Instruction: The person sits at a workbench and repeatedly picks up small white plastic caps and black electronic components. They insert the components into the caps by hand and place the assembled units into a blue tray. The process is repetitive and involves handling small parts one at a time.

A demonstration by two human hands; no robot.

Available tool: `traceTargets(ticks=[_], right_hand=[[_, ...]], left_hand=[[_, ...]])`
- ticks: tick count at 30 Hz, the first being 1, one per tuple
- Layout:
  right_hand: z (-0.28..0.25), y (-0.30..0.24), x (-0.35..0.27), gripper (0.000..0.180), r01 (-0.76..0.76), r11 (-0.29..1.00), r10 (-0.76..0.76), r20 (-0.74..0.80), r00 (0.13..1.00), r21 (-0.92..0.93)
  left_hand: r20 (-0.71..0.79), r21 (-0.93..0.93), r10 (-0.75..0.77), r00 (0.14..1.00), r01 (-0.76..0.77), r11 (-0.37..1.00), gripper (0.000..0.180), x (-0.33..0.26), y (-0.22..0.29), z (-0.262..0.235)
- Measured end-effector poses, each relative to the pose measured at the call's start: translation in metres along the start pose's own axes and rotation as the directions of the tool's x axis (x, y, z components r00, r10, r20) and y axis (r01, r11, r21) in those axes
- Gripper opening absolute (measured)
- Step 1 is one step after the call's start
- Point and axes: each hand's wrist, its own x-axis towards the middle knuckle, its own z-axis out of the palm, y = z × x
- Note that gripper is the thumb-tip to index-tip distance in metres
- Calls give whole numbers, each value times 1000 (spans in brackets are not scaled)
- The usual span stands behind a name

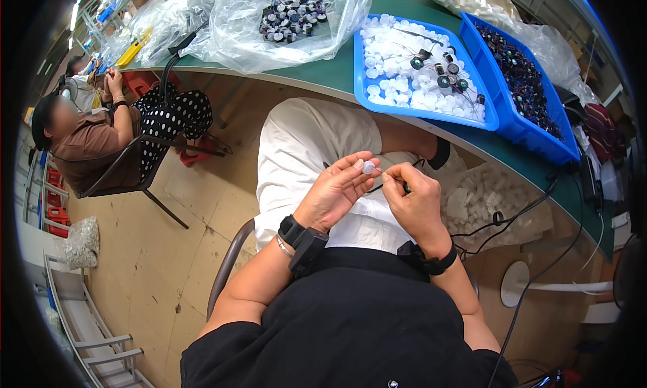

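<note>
Sitting pinched between left fingers (348, 171), a cap (368, 167) faces right fingers (402, 174) clasping a component (406, 186).

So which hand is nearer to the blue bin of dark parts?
Right. The right hand is below and left of the blue bin in the picture, not touching it; the left hand is farther left.

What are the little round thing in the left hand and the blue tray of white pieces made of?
The little round thing: probably plastic; it looks pale, cloudy and slightly see-through. The blue tray: likely moulded plastic, smooth-looking, with rounded corners and even colour.
</note>
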Motion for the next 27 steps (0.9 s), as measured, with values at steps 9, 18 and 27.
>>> traceTargets(ticks=[9, 18, 27], right_hand=[[-1, -1, -1, 7, -13, 1000, 13, 8, 1000, -1], [2, 3, -1, 3, -20, 999, 20, 7, 1000, 44], [2, 1, -1, 3, -23, 999, 23, 13, 1000, 29]], left_hand=[[-8, 12, 0, 1000, 1, 1000, 33, -2, -1, 1], [22, 24, -64, 998, 64, 998, 32, 2, -7, -5], [19, -34, -72, 997, 73, 997, 35, 1, -7, -5]])
